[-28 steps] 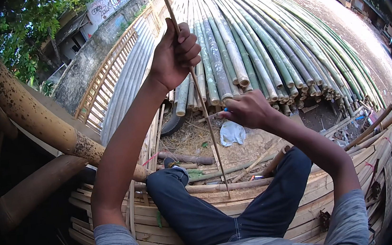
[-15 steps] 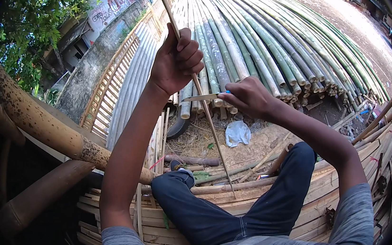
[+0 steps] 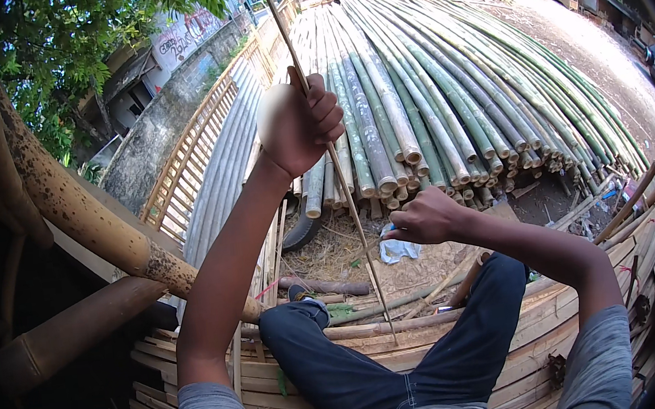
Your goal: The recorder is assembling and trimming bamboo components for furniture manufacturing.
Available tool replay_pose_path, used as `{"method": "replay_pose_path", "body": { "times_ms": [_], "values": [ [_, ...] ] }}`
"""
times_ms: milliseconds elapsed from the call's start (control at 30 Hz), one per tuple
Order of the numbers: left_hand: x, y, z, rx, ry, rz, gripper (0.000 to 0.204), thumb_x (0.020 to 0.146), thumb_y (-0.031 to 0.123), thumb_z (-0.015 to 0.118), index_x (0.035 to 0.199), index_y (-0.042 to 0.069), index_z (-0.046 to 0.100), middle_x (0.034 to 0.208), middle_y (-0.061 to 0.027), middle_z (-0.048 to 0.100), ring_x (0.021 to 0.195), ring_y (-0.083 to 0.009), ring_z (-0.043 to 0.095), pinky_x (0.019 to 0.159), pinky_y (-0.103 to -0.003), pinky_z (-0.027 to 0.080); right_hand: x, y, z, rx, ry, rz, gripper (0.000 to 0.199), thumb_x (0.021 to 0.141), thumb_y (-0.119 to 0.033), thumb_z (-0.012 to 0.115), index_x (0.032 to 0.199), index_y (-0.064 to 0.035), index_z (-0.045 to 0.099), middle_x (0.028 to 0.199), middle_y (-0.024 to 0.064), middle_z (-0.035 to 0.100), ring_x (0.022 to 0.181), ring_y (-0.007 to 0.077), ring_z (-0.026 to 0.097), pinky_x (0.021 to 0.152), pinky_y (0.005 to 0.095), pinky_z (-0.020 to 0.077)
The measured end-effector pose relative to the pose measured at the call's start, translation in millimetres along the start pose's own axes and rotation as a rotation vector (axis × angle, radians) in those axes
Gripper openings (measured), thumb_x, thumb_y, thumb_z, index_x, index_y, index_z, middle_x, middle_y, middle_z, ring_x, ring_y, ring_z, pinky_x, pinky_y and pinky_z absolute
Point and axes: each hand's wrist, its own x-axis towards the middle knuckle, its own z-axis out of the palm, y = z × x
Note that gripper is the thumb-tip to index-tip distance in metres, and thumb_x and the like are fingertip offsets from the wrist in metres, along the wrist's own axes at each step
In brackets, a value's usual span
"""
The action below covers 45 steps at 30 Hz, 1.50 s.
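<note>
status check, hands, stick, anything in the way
Left hand closed round slanting stick. Right hand, lower down, gripping knife. White bag beyond right hand, apparently not in the way.

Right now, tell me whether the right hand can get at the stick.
Probably yes: nothing seems to stand between the right hand and the stick, and the left hand grips it higher up. The right fist is closed on a knife, though, which could hinder grasping.
</note>
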Motion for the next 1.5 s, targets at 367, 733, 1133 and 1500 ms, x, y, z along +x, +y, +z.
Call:
{"method": "replay_pose_path", "body": {
  "times_ms": [367,733,1133,1500],
  "values": [
    [1,0,-3,0.142,0.148,0.057,0.046,0.095,0.053,0.044,0.076,0.012,0.040,0.058,0.0045,0.023,0.050,-0.0075,0.024,0.045,-0.023,0.024,-6,1,31,0.020,-0.018,0.008,0.049,0.090,-0.049,0.054,0.063,-0.0088,0.050,0.041,0.0095,0.043,0.037,0.0295,0.050,0.038,0.0428,0.0366],
    [6,-3,13,0.171,0.033,-0.004,0.045,0.098,0.052,0.035,0.078,0.012,0.038,0.062,0.0039,0.025,0.054,-0.0090,0.026,0.050,-0.024,0.027,37,19,-23,0.515,0.447,0.240,0.042,0.094,-0.028,0.054,0.062,-0.0016,0.047,0.045,0.0141,0.035,0.041,0.0337,0.040,0.046,0.0438,0.0318],
    [11,0,19,0.162,-0.049,-0.089,0.045,0.099,0.051,0.030,0.077,0.013,0.036,0.066,0.0031,0.029,0.059,-0.0109,0.030,0.057,-0.025,0.033,33,44,-63,0.280,0.289,0.145,0.050,0.095,-0.038,0.052,0.058,-0.0053,0.045,0.042,0.0102,0.032,0.037,0.0293,0.036,0.044,0.0432,0.0306],
    [12,-3,26,0.193,-0.045,-0.085,0.045,0.099,0.051,0.032,0.078,0.012,0.038,0.066,0.0034,0.028,0.060,-0.0103,0.032,0.058,-0.025,0.034,36,36,-93,0.075,0.253,0.106,0.049,0.094,-0.039,0.053,0.058,-0.0057,0.047,0.042,0.0079,0.034,0.036,0.0250,0.034,0.043,0.0407,0.0294]
  ]
}}
